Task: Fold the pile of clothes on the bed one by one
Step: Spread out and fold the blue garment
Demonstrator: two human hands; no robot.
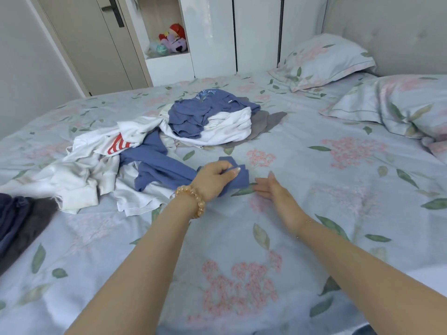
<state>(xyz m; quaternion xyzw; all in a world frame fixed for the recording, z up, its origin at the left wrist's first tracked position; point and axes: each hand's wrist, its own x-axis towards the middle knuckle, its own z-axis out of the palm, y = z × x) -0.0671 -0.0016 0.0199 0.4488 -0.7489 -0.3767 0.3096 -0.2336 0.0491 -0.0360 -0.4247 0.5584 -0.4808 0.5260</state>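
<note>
- Bed covered by a pale blue cotton sheet with pink flower clusters and green leaves, lightly wrinkled, fills most of the frame.
- Two plump matching floral pillows lie at upper right, against a padded grey headboard.
- Glossy white wardrobe doors run across the top centre; an open niche at upper centre-left holds soft plush toys in red and purple.
- A beige door with a dark metal handle stands at upper left.
- The loose pile of crumpled clothes sits mid-frame: soft blue knit pieces, white jersey, a flat grey piece underneath.
- A rumpled white T-shirt with a red print sprawls centre-left, touching that pile.
- A long blue knit garment trails from the pile toward centre frame; its end is bunched in the left hand.
- Left hand grips that blue fabric, fingers curled round it, thumb on top; a chunky amber bead bracelet circles the wrist.
- Right hand is open, fingers straight and flat on the sheet just beside the blue fabric, holding nothing.
- Dark navy and charcoal fuzzy fabric lies at the left edge, apart from the pile.
</note>
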